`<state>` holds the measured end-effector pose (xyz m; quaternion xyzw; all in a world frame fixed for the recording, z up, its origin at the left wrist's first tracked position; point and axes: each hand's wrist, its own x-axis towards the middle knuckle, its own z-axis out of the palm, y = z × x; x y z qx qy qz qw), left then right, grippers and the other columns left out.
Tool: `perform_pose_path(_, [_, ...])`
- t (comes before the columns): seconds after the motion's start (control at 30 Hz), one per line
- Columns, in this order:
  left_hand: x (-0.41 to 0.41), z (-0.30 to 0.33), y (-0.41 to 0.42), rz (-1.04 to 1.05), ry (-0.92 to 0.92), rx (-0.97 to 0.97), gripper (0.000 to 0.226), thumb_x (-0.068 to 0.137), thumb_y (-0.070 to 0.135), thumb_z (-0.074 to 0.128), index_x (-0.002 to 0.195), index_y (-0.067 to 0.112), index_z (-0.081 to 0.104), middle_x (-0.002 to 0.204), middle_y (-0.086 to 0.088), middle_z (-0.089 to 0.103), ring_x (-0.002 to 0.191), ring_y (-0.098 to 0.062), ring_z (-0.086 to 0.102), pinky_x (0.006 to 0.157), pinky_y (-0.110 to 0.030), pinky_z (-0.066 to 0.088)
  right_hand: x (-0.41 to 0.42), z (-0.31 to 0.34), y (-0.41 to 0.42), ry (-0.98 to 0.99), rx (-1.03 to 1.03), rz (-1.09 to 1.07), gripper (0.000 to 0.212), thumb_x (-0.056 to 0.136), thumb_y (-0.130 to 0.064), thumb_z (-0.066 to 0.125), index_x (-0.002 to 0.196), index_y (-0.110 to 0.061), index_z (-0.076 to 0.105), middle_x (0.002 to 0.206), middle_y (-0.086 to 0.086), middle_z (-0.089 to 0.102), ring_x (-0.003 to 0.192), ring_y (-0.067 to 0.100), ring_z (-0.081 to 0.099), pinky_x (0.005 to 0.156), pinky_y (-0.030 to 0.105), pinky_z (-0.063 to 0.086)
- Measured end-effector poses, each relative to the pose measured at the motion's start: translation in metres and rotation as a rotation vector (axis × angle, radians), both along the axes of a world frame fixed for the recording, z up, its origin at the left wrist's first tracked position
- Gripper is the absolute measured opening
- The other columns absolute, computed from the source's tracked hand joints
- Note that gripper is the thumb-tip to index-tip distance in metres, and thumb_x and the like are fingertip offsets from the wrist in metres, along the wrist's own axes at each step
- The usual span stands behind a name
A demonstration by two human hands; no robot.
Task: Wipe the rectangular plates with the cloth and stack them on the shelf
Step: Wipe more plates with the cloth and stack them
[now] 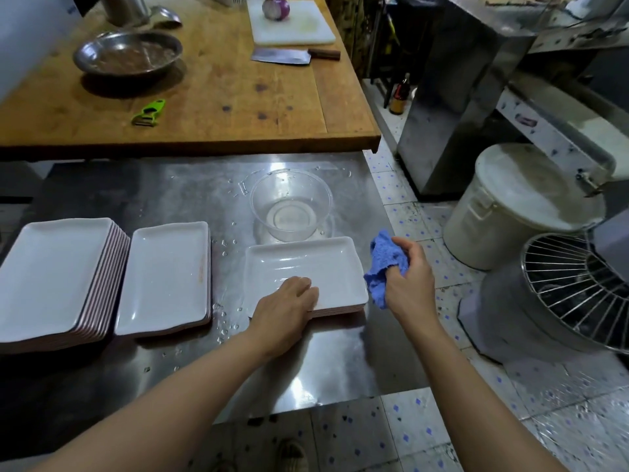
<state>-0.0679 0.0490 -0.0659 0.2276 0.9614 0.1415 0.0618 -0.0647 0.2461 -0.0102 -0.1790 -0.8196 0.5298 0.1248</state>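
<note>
head | left hand (289, 301) resting flat on top rectangular plate (326, 267), grip open | plate on small stack near right edge of steel surface (190, 195) | right hand (406, 281) beside plate, grip closed around blue cloth (383, 267)

Wooden table (218, 97), steel shelf (190, 199), blue-speckled tile floor (425, 434).
</note>
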Motion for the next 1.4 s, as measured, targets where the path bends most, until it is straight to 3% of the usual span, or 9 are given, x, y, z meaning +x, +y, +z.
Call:
perform_pose_path(0.13, [-0.002, 0.001, -0.020, 0.008, -0.014, -0.036, 0.048, 0.092, 0.036, 0.048, 0.137, 0.023, 0.037, 0.147, 0.004, 0.030, 0.138, -0.016, 0.024, 0.102, -0.031, 0.033, -0.005, 0.002, -0.018, 0.002, -0.001, 0.038, 0.033, 0.088, -0.002, 0.047, 0.106, -0.030, 0.049, 0.088, -0.020, 0.053, 0.077, -0.005, 0.055, 0.057, 0.005, 0.042])
perform_pose_path(0.23, [-0.002, 0.010, -0.041, 0.161, 0.001, 0.054, 0.053, 0.094, 0.036, 0.048, 0.142, 0.020, 0.033, 0.150, 0.002, 0.030, 0.139, -0.015, 0.023, 0.108, -0.031, 0.025, -0.010, 0.003, -0.038, -0.008, 0.000, 0.058, 0.035, 0.086, -0.001, 0.047, 0.109, -0.027, 0.052, 0.087, -0.021, 0.054, 0.081, 0.007, 0.058, 0.069, 0.018, 0.047])
perform_pose_path(0.3, [0.000, 0.019, -0.060, 0.307, -0.030, 0.155, 0.054, 0.093, 0.031, 0.051, 0.142, 0.018, 0.035, 0.149, 0.001, 0.034, 0.137, -0.016, 0.028, 0.108, -0.033, 0.025, -0.012, 0.003, -0.054, -0.017, -0.007, 0.081, 0.036, 0.086, -0.002, 0.047, 0.110, -0.028, 0.052, 0.088, -0.019, 0.056, 0.081, 0.006, 0.059, 0.069, 0.019, 0.046])
perform_pose_path(0.47, [0.006, 0.028, -0.123, 0.592, -0.137, 0.231, 0.060, 0.089, 0.027, 0.057, 0.142, 0.014, 0.033, 0.148, -0.004, 0.036, 0.135, -0.023, 0.033, 0.110, -0.040, 0.030, -0.015, 0.006, -0.105, -0.014, -0.027, 0.189, 0.036, 0.087, -0.003, 0.047, 0.104, -0.034, 0.050, 0.085, -0.023, 0.057, 0.073, -0.014, 0.057, 0.057, 0.003, 0.042])
perform_pose_path(0.63, [0.016, 0.029, -0.178, 0.759, -0.197, 0.281, 0.063, 0.086, 0.022, 0.060, 0.141, 0.008, 0.033, 0.147, -0.008, 0.036, 0.134, -0.025, 0.034, 0.109, -0.036, 0.030, -0.018, 0.004, -0.160, -0.041, -0.041, 0.310, 0.032, 0.089, -0.007, 0.048, 0.106, -0.034, 0.050, 0.091, -0.018, 0.060, 0.086, 0.008, 0.062, 0.074, 0.024, 0.050])
perform_pose_path(0.8, [0.021, 0.026, -0.206, 0.812, -0.256, 0.307, 0.065, 0.087, 0.024, 0.059, 0.143, 0.009, 0.029, 0.146, -0.006, 0.037, 0.131, -0.024, 0.037, 0.106, -0.033, 0.030, -0.020, -0.002, -0.205, -0.067, -0.027, 0.393, 0.033, 0.088, -0.004, 0.044, 0.105, -0.033, 0.050, 0.090, -0.020, 0.059, 0.080, -0.004, 0.059, 0.063, 0.007, 0.045])
perform_pose_path(0.9, [0.019, 0.025, -0.212, 0.826, -0.298, 0.305, 0.063, 0.088, 0.022, 0.058, 0.142, 0.008, 0.029, 0.144, -0.007, 0.038, 0.131, -0.024, 0.037, 0.103, -0.031, 0.031, -0.020, -0.007, -0.225, -0.106, -0.057, 0.402, 0.033, 0.089, -0.004, 0.042, 0.105, -0.031, 0.053, 0.093, -0.010, 0.062, 0.078, 0.005, 0.063, 0.062, 0.018, 0.052])
perform_pose_path(1.13, [0.010, 0.029, -0.213, 0.858, -0.318, 0.135, 0.041, 0.084, 0.005, 0.056, 0.122, 0.007, 0.044, 0.124, -0.012, 0.051, 0.115, -0.030, 0.051, 0.091, -0.036, 0.043, -0.024, -0.017, -0.255, -0.211, -0.047, 0.397, 0.037, 0.087, -0.001, 0.043, 0.111, -0.028, 0.050, 0.108, 0.004, 0.058, 0.097, 0.022, 0.060, 0.086, 0.043, 0.053])
perform_pose_path(1.4, [-0.001, 0.025, -0.200, 0.852, -0.348, -0.048, 0.072, 0.079, 0.004, 0.066, 0.138, 0.001, 0.024, 0.135, -0.018, 0.036, 0.122, -0.030, 0.043, 0.095, -0.035, 0.042, -0.021, -0.028, -0.250, -0.212, -0.044, 0.282, 0.031, 0.092, -0.004, 0.042, 0.113, -0.023, 0.050, 0.100, -0.003, 0.057, 0.083, 0.003, 0.056, 0.069, 0.017, 0.044])
